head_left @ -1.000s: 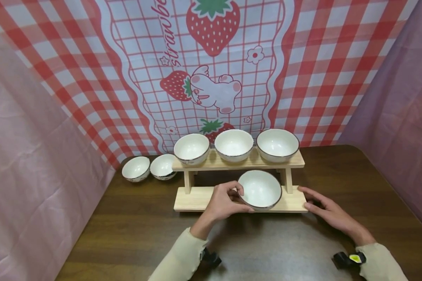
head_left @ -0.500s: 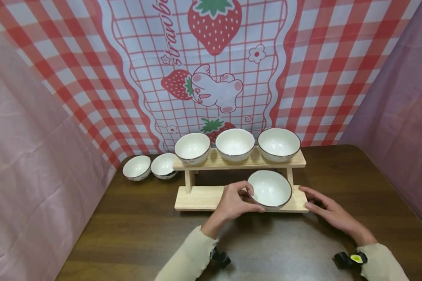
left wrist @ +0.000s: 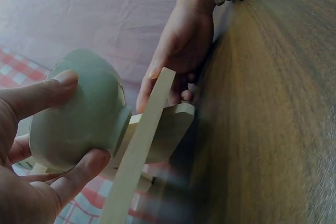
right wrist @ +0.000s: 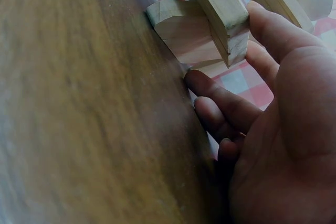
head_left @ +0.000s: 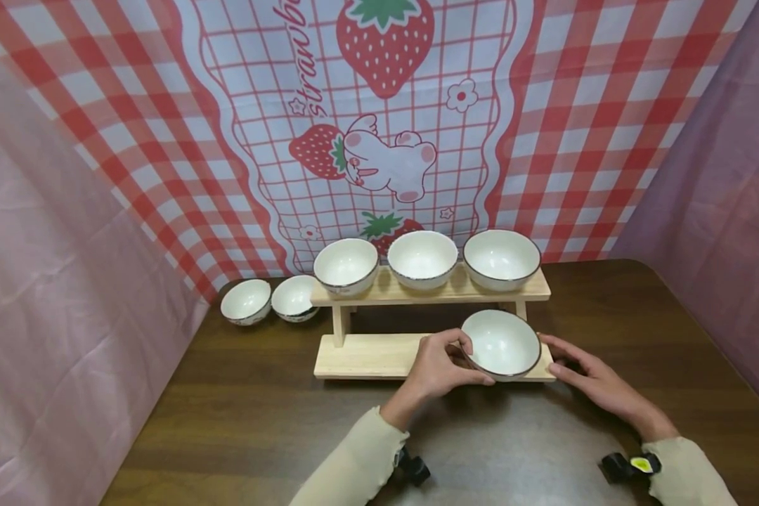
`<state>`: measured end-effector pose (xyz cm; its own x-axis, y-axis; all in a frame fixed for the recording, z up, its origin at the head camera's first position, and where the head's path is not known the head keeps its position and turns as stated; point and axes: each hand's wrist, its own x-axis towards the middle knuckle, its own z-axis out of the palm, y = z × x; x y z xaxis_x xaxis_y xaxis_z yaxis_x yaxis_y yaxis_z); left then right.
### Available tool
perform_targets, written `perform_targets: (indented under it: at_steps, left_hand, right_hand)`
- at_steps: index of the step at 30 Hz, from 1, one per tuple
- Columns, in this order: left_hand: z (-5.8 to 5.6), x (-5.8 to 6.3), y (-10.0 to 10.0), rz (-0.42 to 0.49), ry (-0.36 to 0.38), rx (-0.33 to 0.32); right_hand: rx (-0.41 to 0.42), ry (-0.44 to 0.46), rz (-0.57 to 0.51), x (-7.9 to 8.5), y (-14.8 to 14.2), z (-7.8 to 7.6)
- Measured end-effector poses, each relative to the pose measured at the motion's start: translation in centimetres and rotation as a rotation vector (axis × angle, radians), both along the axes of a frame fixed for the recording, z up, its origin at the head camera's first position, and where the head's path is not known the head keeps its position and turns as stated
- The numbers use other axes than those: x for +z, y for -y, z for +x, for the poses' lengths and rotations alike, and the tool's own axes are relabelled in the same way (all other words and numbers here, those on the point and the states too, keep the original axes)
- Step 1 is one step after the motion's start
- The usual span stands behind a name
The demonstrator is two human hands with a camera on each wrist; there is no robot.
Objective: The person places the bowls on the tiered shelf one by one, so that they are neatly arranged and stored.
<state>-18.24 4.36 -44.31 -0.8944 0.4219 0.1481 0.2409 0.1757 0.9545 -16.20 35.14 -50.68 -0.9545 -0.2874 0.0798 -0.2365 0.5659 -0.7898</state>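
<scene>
My left hand (head_left: 439, 369) grips a white bowl with a dark rim (head_left: 504, 344), thumb at its near side and fingers round its left wall. In the left wrist view the outer wall of this bowl (left wrist: 84, 108) shows between thumb and fingers, its foot close to the lower shelf; whether it touches cannot be told. The bowl is over the right part of the lower shelf of a two-tier wooden stand (head_left: 360, 355). My right hand (head_left: 597, 383) holds the right end of that shelf, thumb at the front corner, index finger towards the back corner (right wrist: 239, 30).
Three similar bowls line the upper shelf: left (head_left: 346, 266), middle (head_left: 422, 258) and right (head_left: 502, 258). Two more bowls, one far left (head_left: 245, 302) and one partly behind the stand (head_left: 293, 298), sit on the brown table (head_left: 240, 422). A strawberry-print cloth (head_left: 386, 161) hangs behind.
My left hand has carried the bowl to the right along the lower shelf, from left of the right upright to in front of it. The right hand stays at the shelf end.
</scene>
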Motion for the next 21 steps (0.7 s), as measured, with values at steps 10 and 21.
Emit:
perform_targets:
  at_steps: [10, 21]
  left_hand:
    - [-0.2, -0.8, -1.1, 0.018, 0.017, 0.004]
    - [-0.4, -1.0, -1.8, 0.014, 0.0, 0.001]
  right_hand:
    - [-0.028, 0.007, -0.013, -0.2, 0.0, 0.1]
    - [-0.027, 0.006, -0.031, -0.1, -0.2, 0.1]
